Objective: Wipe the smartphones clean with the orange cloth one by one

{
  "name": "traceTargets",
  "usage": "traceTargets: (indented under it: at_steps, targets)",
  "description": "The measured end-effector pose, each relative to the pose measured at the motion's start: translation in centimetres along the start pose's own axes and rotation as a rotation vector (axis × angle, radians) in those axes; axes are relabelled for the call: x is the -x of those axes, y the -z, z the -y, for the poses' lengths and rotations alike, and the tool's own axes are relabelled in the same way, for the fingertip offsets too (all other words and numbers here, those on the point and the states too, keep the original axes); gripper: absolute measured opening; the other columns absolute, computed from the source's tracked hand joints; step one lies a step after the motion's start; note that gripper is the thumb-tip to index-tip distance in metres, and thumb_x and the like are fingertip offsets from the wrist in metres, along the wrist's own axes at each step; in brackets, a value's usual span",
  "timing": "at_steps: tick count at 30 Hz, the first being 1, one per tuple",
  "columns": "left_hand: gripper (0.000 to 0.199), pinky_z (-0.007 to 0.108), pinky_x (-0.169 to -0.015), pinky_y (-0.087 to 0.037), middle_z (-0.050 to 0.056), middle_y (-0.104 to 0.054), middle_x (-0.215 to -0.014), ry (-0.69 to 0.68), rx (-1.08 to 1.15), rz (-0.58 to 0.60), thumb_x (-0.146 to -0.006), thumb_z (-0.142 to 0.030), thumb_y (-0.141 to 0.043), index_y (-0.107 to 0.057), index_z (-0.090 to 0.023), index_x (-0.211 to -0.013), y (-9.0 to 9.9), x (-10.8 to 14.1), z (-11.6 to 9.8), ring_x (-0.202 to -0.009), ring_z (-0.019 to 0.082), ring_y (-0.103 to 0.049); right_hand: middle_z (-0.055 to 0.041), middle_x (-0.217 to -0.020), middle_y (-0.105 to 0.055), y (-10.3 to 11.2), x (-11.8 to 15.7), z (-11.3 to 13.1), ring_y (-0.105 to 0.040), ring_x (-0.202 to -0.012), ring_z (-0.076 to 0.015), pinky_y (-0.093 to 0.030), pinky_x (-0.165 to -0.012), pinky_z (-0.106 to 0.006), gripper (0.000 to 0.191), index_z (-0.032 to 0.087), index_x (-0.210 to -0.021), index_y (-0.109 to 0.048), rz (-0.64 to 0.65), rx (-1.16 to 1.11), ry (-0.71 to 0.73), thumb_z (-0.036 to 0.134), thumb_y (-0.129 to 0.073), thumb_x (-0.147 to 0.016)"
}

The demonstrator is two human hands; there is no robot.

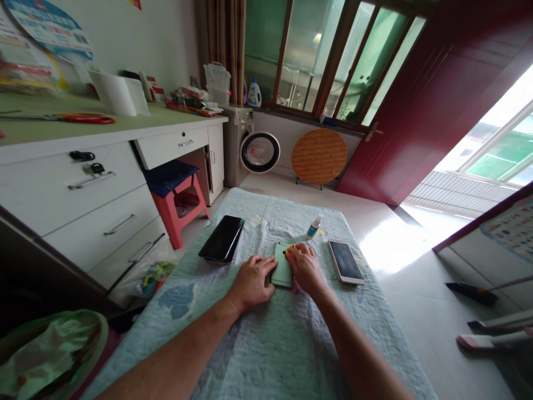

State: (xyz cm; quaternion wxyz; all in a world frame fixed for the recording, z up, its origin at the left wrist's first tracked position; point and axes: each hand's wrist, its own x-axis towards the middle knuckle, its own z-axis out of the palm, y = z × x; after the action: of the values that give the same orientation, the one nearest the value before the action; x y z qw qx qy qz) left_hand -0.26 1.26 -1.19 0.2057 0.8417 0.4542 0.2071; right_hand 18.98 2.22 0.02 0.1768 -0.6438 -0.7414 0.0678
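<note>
A pale green phone (283,273) lies back up in the middle of the cloth-covered table. My left hand (252,280) grips its left edge, thumb near the lower corner and fingers along the side. On the phone's upper right, by the camera, my right hand (306,268) presses a small orange cloth (290,251); the fingers hide most of it. Left of my hands lies a black phone (224,238), its dark glossy face up, on something thin. A gold-rimmed phone (345,262) rests screen up on the right. Beyond my right hand stands a small spray bottle (314,227).
The light blue quilted cloth (266,344) covers the table. A white drawer desk (83,189) and a red stool (177,208) stand on the left. Behind are a washing machine (238,144) with its door open and a round wooden tabletop (320,156). A bin (102,333) is at lower left.
</note>
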Motion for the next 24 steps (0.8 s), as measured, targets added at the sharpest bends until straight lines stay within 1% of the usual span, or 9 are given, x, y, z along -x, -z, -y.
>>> traceTargets:
  at_steps: [6,10,13,16,20,24]
  targets:
    - [0.058,0.043,-0.105,-0.038,0.005,-0.056,-0.139,-0.001,0.031,0.014,-0.075,-0.04,-0.07,-0.06,-0.022,-0.129,0.4,0.1,-0.2,-0.123,0.031,-0.045,-0.0089,-0.111,-0.057,-0.2,-3.2,0.7,-0.047,-0.096,-0.0192,-0.034,-0.084,-0.028,0.03,0.02,-0.101,-0.066,0.063,0.104,-0.011,0.027,-0.037,-0.101]
    - [0.058,0.043,-0.104,-0.038,0.004,-0.057,-0.138,-0.006,0.04,0.012,-0.076,-0.042,-0.073,-0.058,-0.024,-0.13,0.5,0.1,-0.2,-0.122,0.031,-0.046,-0.0091,-0.112,-0.058,-0.6,-3.7,1.8,-0.047,-0.094,-0.0192,-0.033,-0.084,-0.029,0.031,0.019,-0.102,-0.066,0.073,0.117,0.019,0.026,-0.036,-0.1]
    - [0.057,0.042,-0.103,-0.038,0.003,-0.057,-0.137,-0.023,0.042,0.007,-0.078,-0.043,-0.072,-0.058,-0.024,-0.129,0.5,0.1,-0.1,-0.12,0.03,-0.047,-0.0076,-0.112,-0.057,-0.7,-2.7,2.3,-0.047,-0.095,-0.0184,-0.033,-0.084,-0.029,0.028,0.021,-0.103,-0.066,0.073,0.094,0.06,0.024,-0.038,-0.1]
    - [0.06,0.043,-0.104,-0.038,0.002,-0.058,-0.137,-0.042,0.04,-0.003,-0.077,-0.044,-0.072,-0.056,-0.024,-0.132,0.4,0.1,0.1,-0.119,0.03,-0.047,-0.0055,-0.107,-0.058,-0.4,-1.0,2.4,-0.047,-0.096,-0.017,-0.033,-0.085,-0.027,0.026,0.022,-0.099,-0.067,0.097,0.043,0.114,0.022,-0.041,-0.099]
    - [0.063,0.043,-0.104,-0.038,0.003,-0.057,-0.138,-0.038,0.037,0.0,-0.078,-0.046,-0.072,-0.054,-0.025,-0.135,0.1,0.0,0.3,-0.12,0.031,-0.047,-0.0033,-0.099,-0.058,0.3,1.5,1.9,-0.048,-0.09,-0.0155,-0.035,-0.083,-0.026,0.026,0.021,-0.095,-0.068,0.089,-0.07,0.177,0.018,-0.043,-0.097]
    - [0.057,0.045,-0.104,-0.04,0.004,-0.057,-0.138,-0.004,0.019,-0.002,-0.078,-0.048,-0.071,-0.06,-0.026,-0.129,-0.2,0.1,0.3,-0.121,0.031,-0.048,-0.003,-0.093,-0.057,0.8,3.1,1.2,-0.049,-0.086,-0.0156,-0.036,-0.081,-0.027,0.024,0.022,-0.092,-0.069,0.088,-0.153,0.213,0.015,-0.047,-0.094]
